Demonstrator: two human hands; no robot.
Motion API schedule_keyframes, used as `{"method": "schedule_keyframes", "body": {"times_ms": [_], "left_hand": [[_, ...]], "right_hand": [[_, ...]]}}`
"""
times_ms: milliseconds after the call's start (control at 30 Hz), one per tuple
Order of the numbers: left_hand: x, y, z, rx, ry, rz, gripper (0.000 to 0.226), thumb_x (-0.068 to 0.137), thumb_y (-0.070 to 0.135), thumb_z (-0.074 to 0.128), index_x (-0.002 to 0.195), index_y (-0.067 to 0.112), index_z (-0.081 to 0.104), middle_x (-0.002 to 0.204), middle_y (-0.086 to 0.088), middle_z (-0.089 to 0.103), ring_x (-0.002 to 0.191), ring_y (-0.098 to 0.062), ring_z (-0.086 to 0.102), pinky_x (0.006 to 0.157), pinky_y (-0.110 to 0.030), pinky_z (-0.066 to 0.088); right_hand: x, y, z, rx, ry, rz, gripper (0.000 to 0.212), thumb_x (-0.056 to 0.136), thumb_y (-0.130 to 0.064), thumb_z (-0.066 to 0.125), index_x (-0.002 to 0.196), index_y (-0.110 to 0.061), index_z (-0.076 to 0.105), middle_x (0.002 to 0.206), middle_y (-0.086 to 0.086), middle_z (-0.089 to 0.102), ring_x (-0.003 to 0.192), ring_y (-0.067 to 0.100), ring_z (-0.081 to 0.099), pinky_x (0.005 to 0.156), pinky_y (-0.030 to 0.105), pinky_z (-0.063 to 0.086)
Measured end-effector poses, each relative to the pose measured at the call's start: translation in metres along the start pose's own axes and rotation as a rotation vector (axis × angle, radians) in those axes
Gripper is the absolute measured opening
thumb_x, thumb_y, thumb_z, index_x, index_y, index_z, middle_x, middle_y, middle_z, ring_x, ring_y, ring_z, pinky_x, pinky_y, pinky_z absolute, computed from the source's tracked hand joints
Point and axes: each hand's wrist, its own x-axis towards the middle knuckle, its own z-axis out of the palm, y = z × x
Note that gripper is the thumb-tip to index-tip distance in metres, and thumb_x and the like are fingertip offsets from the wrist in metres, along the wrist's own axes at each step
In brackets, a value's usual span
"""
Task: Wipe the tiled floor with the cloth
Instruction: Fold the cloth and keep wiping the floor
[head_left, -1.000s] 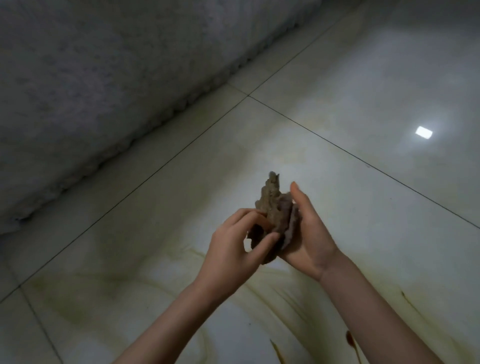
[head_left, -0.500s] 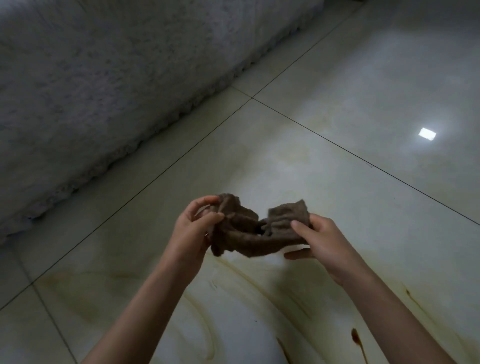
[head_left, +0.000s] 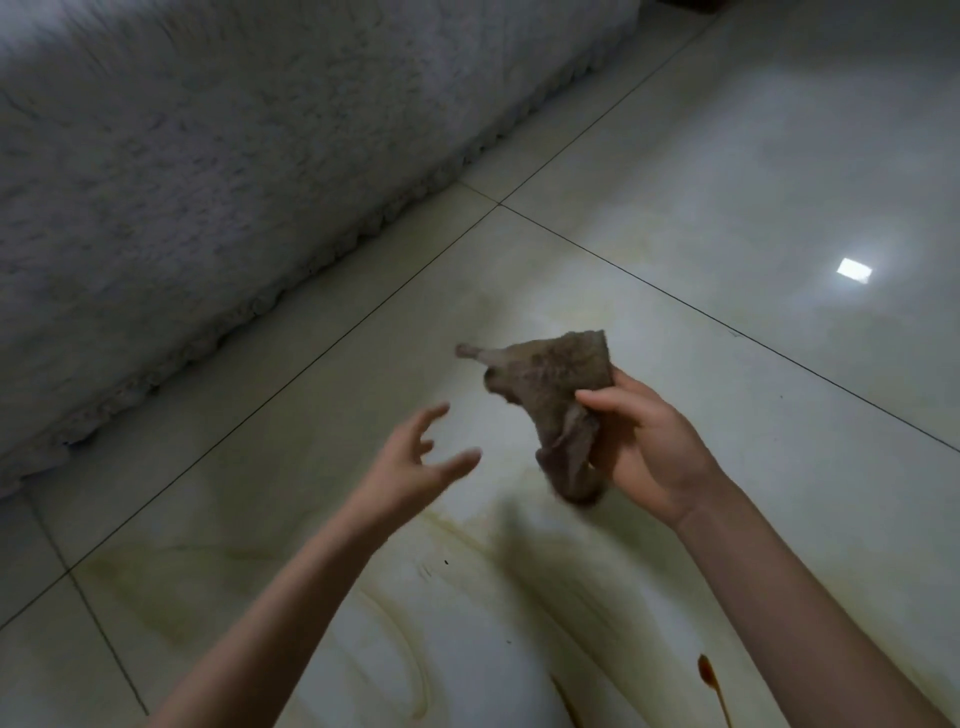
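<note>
rug (head_left: 208, 182): pale grey, shaggy | upper left | scalloped edge runs diagonally

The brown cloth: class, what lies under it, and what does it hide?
Held up by the right hand, the cloth has pale tiled floor with yellowish streaks beneath. It covers that patch of tile and part of that hand.

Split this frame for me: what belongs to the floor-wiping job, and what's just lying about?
Job:
- cloth, bunched, gripped by the right hand
- left hand, fingers spread, off the cloth
- tiled floor
- brown streak on the tile, near the right forearm

Just there:
- fuzzy pale covering, upper left
- light reflection on the tile
</note>
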Motion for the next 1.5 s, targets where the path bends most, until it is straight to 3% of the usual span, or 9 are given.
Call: {"method": "schedule_keyframes", "body": {"times_ms": [133,233,367,567,733,900,1033,1300,1500], "left_hand": [[0.014,0.034,-0.007,-0.402,-0.258,0.101,0.098,0.066,0.043,0.079,0.148,0.036,0.025,0.132,0.006,0.050,0.105,0.004,0.062,0.079,-0.010,0.050],[0.017,0.048,-0.005,-0.465,-0.360,0.123,0.049,0.073,0.028,0.072,0.120,0.020,0.061,0.105,-0.002,0.068,0.087,-0.014,0.070,0.070,-0.021,0.055],[0.015,0.049,-0.006,-0.441,-0.408,0.146,0.010,0.074,0.027,0.071,0.080,0.018,0.070,0.079,-0.001,0.067,0.068,-0.013,0.064,0.053,-0.019,0.050],[0.025,0.046,-0.006,-0.408,-0.430,-0.028,0.026,0.069,0.018,0.072,0.088,0.013,0.055,0.092,-0.012,0.070,0.082,-0.021,0.070,0.064,-0.025,0.056],[0.040,0.061,-0.011,-0.237,-0.271,0.002,0.045,0.069,0.028,0.073,0.107,0.009,0.062,0.101,-0.009,0.067,0.094,-0.022,0.065,0.084,-0.031,0.055],[0.044,0.107,-0.024,-0.323,0.040,0.358,0.012,0.074,0.010,0.074,0.083,0.016,0.068,0.068,0.010,0.068,0.066,-0.003,0.063,0.060,-0.015,0.050],[0.026,0.127,-0.029,-0.386,0.034,0.513,0.014,0.074,0.007,0.073,0.084,0.015,0.068,0.071,0.007,0.066,0.065,-0.005,0.060,0.061,-0.016,0.052],[0.016,0.027,0.025,-0.276,-0.153,0.104,0.013,0.085,-0.009,0.059,0.092,0.000,0.064,0.085,-0.018,0.060,0.066,-0.013,0.061,0.067,-0.024,0.054],[0.012,-0.049,0.061,-0.015,-0.357,-0.094,0.006,0.091,0.000,0.060,0.093,0.002,0.065,0.086,-0.008,0.060,0.076,-0.017,0.061,0.073,-0.035,0.056]], "right_hand": [[-0.005,-0.007,0.006,-0.064,-0.101,-0.011,0.029,0.081,-0.026,0.062,0.104,-0.016,0.076,0.117,0.010,0.069,0.111,0.021,0.065,0.096,0.035,0.052],[-0.009,-0.014,0.001,-0.142,-0.103,-0.080,0.031,0.087,-0.029,0.059,0.109,-0.012,0.074,0.118,0.010,0.069,0.112,0.021,0.065,0.086,0.027,0.054],[-0.013,-0.023,-0.013,-0.507,0.032,-0.186,0.029,0.089,-0.025,0.056,0.116,-0.022,0.068,0.118,-0.004,0.070,0.116,0.010,0.062,0.094,0.022,0.051],[-0.004,-0.016,-0.025,-0.900,0.243,-0.269,0.029,0.098,-0.016,0.055,0.108,-0.039,0.067,0.074,0.005,0.067,0.075,0.025,0.064,0.081,0.030,0.056],[0.017,-0.029,-0.028,-0.868,0.269,-0.296,0.022,0.097,-0.006,0.054,0.106,-0.018,0.070,0.079,-0.015,0.072,0.079,0.000,0.068,0.075,0.015,0.052],[0.024,-0.070,-0.010,-0.831,0.238,-0.512,0.028,0.096,0.001,0.052,0.100,-0.024,0.066,0.076,-0.020,0.070,0.077,-0.005,0.064,0.086,0.022,0.053],[0.008,-0.092,-0.004,-0.748,0.177,-0.603,0.027,0.097,0.000,0.050,0.104,-0.019,0.067,0.086,-0.012,0.073,0.088,0.005,0.068,0.086,0.023,0.055],[-0.023,0.009,-0.078,-0.805,0.276,-0.154,0.022,0.094,-0.005,0.055,0.105,-0.018,0.069,0.090,0.008,0.064,0.083,0.020,0.057,0.082,0.034,0.047],[-0.058,0.087,-0.116,-0.853,0.271,0.209,0.021,0.096,-0.021,0.056,0.108,-0.036,0.065,0.103,-0.020,0.064,0.095,-0.006,0.062,0.076,0.011,0.052]]}}
